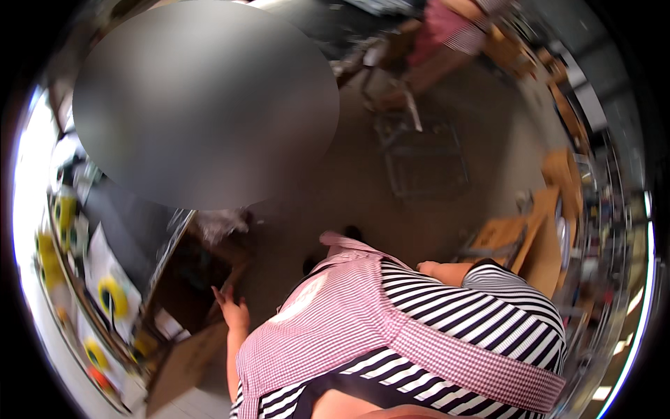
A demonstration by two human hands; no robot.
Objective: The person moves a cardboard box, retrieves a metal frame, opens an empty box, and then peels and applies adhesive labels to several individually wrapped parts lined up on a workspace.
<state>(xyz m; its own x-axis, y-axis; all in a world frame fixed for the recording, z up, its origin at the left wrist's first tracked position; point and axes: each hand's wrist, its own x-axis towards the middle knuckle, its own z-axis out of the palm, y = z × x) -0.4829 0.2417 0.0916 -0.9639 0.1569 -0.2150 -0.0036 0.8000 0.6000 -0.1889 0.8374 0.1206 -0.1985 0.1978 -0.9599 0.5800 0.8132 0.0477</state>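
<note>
My left hand (pixel 234 310) is held out at my side, its fingers spread and nothing in them. It is nearest to a dark-topped table (pixel 129 227) and the brown cardboard (pixel 187 363) below its edge. My right hand (pixel 425 267) shows only as a small part beside my checked apron (pixel 328 300). Its fingers are hidden, so I cannot see whether it holds anything. A crumpled clear plastic sheet (pixel 222 225) hangs near the table's corner.
Yellow tape rolls (pixel 113 297) line the table's left side. A metal-framed cart or stand (pixel 427 164) is ahead on the floor. Another person (pixel 447 42) in a pink apron is beyond it. Opened cardboard boxes (pixel 541 230) are at right. A grey blur covers the upper left.
</note>
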